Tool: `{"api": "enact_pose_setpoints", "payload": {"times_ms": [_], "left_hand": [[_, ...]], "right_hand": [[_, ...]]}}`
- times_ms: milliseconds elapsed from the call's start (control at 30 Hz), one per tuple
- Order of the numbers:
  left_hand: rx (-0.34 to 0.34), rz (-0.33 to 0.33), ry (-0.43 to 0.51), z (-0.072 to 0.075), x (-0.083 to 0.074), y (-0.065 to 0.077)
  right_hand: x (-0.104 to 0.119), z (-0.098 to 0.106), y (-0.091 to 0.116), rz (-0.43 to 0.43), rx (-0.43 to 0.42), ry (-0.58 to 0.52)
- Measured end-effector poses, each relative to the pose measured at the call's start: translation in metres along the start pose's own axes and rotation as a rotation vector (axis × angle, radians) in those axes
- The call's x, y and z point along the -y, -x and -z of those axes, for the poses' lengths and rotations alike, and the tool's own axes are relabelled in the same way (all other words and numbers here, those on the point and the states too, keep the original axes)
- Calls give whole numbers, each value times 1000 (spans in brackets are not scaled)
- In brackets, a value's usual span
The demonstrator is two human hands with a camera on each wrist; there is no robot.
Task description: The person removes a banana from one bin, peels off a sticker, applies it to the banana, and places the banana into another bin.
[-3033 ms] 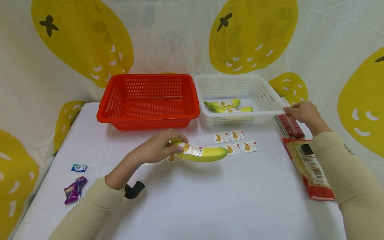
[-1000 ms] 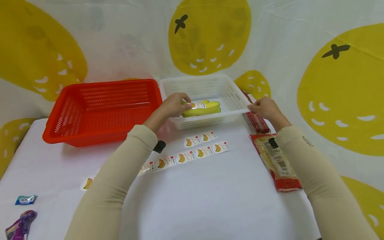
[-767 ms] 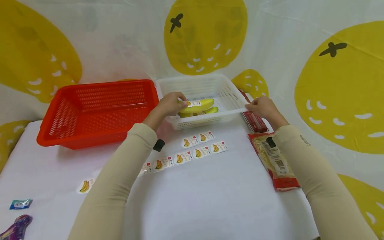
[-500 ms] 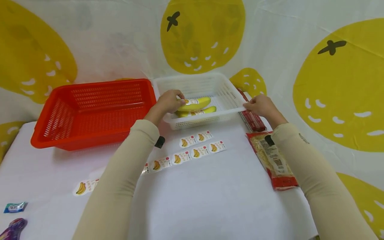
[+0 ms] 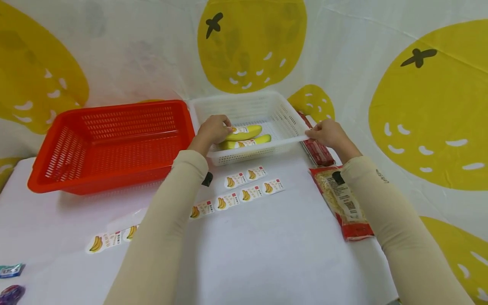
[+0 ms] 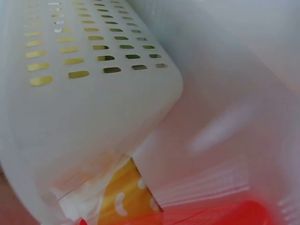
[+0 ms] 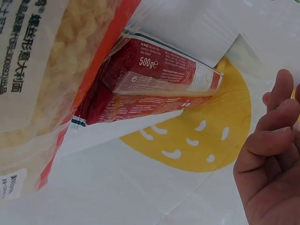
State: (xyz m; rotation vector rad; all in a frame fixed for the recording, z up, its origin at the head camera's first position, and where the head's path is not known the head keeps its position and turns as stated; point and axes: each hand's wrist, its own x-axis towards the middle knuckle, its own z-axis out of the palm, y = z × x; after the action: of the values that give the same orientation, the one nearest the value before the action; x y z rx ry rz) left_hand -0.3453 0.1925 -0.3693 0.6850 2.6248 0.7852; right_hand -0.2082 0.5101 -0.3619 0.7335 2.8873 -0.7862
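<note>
My left hand [image 5: 214,129] reaches over the front left of the white basket [image 5: 259,148], its fingers gripping the end of a yellow-green banana [image 5: 248,132]. Another banana [image 5: 263,139] lies just in front of it inside the basket, and each carries a white sticker with a banana picture. At the basket's front right corner, my right hand [image 5: 328,135] pinches the rim; its curled fingers [image 7: 269,140] show in the right wrist view. In the left wrist view, yellow shows through the slots of the basket wall [image 6: 84,98], with the left hand out of sight.
A red basket [image 5: 114,169] stands left of the white one. Rows of banana stickers [image 5: 227,201] lie in front, with more stickers [image 5: 104,242] at left. A pasta bag [image 5: 343,203] and a red 500 g pack [image 7: 159,70] lie right. Small wrapped sweets [image 5: 11,271] sit at left.
My left hand has carried the banana from over the stickers into the white basket and lowered it beside the others. My right hand has stayed at the rim. The head view has turned right.
</note>
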Motion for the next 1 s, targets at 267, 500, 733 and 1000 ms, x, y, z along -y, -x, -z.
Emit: {"api": "enact_pose_setpoints", "payload": {"times_ms": [267, 500, 733, 1000], "left_hand": [[34, 30, -21, -9, 1, -7], [48, 21, -27, -13, -1, -10], [60, 20, -14, -10, 0, -7], [54, -52, -53, -8, 1, -5]], "right_hand": [[2, -2, 1, 10, -6, 12], [-1, -1, 0, 5, -21, 24], [2, -1, 2, 13, -17, 15], [4, 3, 5, -16, 7, 40]]}}
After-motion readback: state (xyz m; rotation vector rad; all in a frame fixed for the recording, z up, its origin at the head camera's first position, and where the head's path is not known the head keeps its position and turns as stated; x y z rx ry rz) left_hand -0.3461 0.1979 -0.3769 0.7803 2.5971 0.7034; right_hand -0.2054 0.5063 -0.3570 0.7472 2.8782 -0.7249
